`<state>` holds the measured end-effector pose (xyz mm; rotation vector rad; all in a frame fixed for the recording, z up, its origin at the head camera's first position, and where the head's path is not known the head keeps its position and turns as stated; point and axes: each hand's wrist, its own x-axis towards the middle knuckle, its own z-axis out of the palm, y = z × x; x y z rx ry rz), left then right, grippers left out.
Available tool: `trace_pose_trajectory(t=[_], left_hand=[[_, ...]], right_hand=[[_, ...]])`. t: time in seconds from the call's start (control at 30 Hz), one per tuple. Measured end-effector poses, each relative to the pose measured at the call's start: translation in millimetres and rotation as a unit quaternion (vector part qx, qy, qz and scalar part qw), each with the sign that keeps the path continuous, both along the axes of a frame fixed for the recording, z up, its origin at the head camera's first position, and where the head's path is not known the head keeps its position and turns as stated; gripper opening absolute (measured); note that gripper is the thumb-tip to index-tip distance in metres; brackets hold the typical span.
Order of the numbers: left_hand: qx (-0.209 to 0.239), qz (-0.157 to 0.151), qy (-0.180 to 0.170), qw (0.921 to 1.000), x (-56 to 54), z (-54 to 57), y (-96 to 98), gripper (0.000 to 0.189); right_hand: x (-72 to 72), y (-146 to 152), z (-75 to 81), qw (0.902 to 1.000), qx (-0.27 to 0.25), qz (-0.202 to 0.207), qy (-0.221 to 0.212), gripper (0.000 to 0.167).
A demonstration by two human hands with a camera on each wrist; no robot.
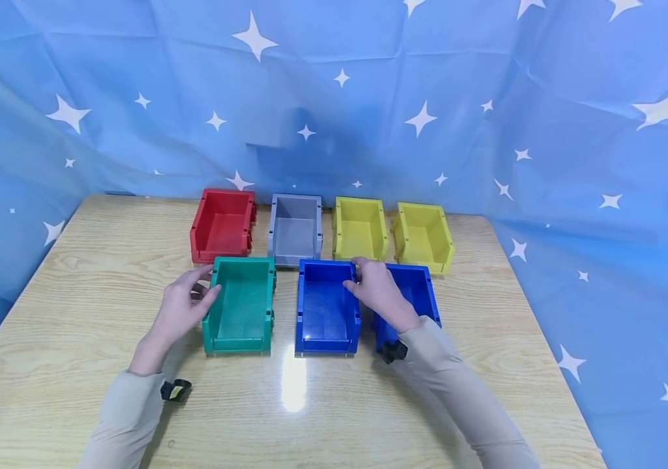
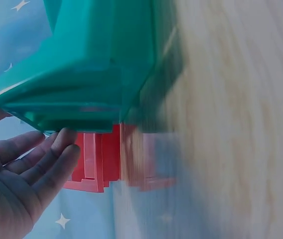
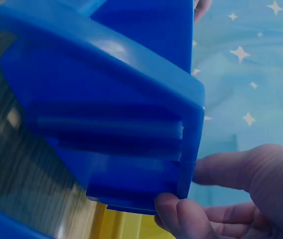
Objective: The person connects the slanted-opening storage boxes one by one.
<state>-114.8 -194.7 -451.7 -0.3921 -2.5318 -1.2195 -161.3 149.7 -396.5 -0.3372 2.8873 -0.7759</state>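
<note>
A green plastic storage bin (image 1: 242,306) stands at the front left of the group. My left hand (image 1: 184,306) holds its left rim near the back corner, thumb on the rim and fingers (image 2: 57,164) along the outside of the wall. To the right is a blue storage bin (image 1: 326,309). My right hand (image 1: 379,290) pinches this bin's back right corner between thumb and fingers (image 3: 181,214). A second blue bin (image 1: 412,286) sits just right of it, partly hidden under my right wrist and sleeve.
Behind, a red bin (image 1: 225,221), a grey bin (image 1: 296,228) and two yellow bins, one left (image 1: 360,228) and one right (image 1: 423,238), line the wooden table's (image 1: 64,339) back edge. A blue starred cloth (image 1: 334,98) hangs behind it.
</note>
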Motion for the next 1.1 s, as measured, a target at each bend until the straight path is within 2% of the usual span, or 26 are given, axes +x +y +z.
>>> trace_pose_trajectory(t=[0.33, 0.73, 0.93, 1.1], left_hand=[[0.048, 0.024, -0.044, 0.9976, 2.5, 2.8, 2.0, 0.04], [0.031, 0.055, -0.086, 0.9943, 4.3, 2.6, 1.9, 0.026], [0.037, 0.057, -0.113, 0.9912, 5.0, 2.2, 2.3, 0.029], [0.048, 0.054, -0.114, 0.9908, 5.9, 2.6, 2.9, 0.03]], right_hand=[[0.1, -5.0, 2.4, 0.9988, 0.001, -0.034, -0.036, 0.05], [-2.8, -5.7, 0.9, 0.9982, 0.003, -0.042, -0.042, 0.049], [-5.1, -4.1, -2.0, 0.9975, -0.021, -0.045, -0.05, 0.049], [-5.9, -4.0, -4.6, 0.9944, -0.048, -0.065, -0.068, 0.051]])
